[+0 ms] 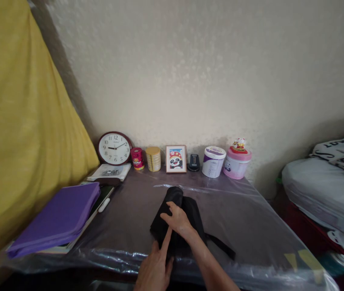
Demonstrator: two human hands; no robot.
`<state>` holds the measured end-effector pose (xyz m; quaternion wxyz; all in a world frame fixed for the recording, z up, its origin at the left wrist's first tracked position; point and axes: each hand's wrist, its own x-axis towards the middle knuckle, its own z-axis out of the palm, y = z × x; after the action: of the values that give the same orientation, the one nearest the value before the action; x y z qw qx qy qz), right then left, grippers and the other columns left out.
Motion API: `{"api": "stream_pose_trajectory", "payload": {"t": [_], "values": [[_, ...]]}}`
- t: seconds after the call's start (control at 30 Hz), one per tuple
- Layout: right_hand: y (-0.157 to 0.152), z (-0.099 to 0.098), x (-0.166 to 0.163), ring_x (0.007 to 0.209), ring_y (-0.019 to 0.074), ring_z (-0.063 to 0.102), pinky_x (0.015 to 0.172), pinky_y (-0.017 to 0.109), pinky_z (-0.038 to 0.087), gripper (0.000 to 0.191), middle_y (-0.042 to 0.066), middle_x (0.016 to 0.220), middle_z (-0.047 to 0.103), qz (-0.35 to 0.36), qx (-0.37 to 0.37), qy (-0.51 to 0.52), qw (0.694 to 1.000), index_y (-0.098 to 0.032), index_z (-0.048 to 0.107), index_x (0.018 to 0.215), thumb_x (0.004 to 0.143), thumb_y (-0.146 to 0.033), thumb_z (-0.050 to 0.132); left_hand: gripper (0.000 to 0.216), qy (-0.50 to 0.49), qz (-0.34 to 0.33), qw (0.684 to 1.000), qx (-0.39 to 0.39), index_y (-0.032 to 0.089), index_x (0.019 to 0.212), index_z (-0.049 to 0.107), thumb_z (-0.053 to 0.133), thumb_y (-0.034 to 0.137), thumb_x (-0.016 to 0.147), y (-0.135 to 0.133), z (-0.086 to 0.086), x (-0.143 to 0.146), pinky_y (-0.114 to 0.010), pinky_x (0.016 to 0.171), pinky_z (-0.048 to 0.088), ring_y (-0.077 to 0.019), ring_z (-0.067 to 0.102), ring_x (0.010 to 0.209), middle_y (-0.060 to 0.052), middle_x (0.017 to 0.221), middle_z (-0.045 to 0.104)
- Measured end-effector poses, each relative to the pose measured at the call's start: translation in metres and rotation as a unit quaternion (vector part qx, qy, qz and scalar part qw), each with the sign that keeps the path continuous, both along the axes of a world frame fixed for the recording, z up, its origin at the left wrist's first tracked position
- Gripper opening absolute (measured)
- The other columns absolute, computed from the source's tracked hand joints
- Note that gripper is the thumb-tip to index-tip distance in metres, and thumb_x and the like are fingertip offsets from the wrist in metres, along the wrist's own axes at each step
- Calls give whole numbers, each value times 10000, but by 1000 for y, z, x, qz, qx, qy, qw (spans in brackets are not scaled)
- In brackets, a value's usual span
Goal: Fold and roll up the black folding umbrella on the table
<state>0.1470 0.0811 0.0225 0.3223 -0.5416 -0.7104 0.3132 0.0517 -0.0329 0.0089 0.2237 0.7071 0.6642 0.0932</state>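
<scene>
**A room in a home**

Household ornaments and soft furnishings show it. Along the far edge of a plastic-covered brown desk [238, 214] stand a round white clock with a dark red rim [114, 148], a framed cartoon panda picture [176, 159] and a pink round tub [238, 165] bearing a small cat figurine [240, 145]. At left hangs yellow draped fabric [23, 121]; at right, black-and-white lettered cloth [341, 150] tops a pale bulky bundle [311, 178].

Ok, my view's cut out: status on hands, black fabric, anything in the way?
Right hand on folded black fabric bundle, left hand at its near edge. Black strap lies right. Folded purple fabric left, not blocking.
</scene>
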Motion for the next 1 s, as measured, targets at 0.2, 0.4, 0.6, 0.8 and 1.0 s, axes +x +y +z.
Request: {"api": "stream_pose_trajectory", "payload": {"t": [0.2, 0.4, 0.6, 0.8, 1.0], "values": [[-15, 15, 3, 671, 128, 627, 595, 200, 435, 181, -34, 713, 687, 150, -9, -11, 989, -266, 678, 855, 741, -343, 559, 544, 50, 8, 999, -20, 215, 1374, 199, 356, 254, 855, 12, -5, 1, -282, 769, 421, -205, 587, 934, -120, 1119, 561], [-23, 17, 10, 702, 126, 603, 727, 239, 435, 148, -47, 721, 693, 209, 61, -23, 976, -269, 692, 769, 766, -272, 544, 458, 43, 9, 999, -22, 163, 1313, 318, 326, 260, 865, 15, -10, 0, -279, 747, 412, -204, 600, 897, -117, 1048, 603], [-28, 12, 19, 827, 131, 592, 775, 257, 452, 205, -3, 866, 674, 169, 108, 73, 977, -240, 659, 880, 834, -227, 459, 575, 12, 20, 1000, -17, 132, 1389, 115, 319, 219, 858, 14, -11, -1, -272, 742, 406, -200, 607, 889, -125, 1065, 607], [-15, -12, 28, 1073, 157, 507, 964, 351, 363, 227, 31, 1055, 632, 154, 227, 13, 962, -239, 615, 1010, 850, -226, 454, 627, -16, 38, 999, -10, 118, 1394, -8, 312, 226, 865, 13, -12, 0, -246, 724, 403, -184, 613, 883, -130, 1062, 620], [38, -26, 27, 1172, 178, 439, 1015, 420, 278, 261, 49, 1153, 592, 128, 254, -86, 955, -227, 598, 1059, 867, -244, 422, 645, -23, 53, 998, -30, 130, 1392, -45, 313, 248, 869, 14, -15, 1, -268, 731, 407, -199, 609, 901, -135, 1091, 611]]}}
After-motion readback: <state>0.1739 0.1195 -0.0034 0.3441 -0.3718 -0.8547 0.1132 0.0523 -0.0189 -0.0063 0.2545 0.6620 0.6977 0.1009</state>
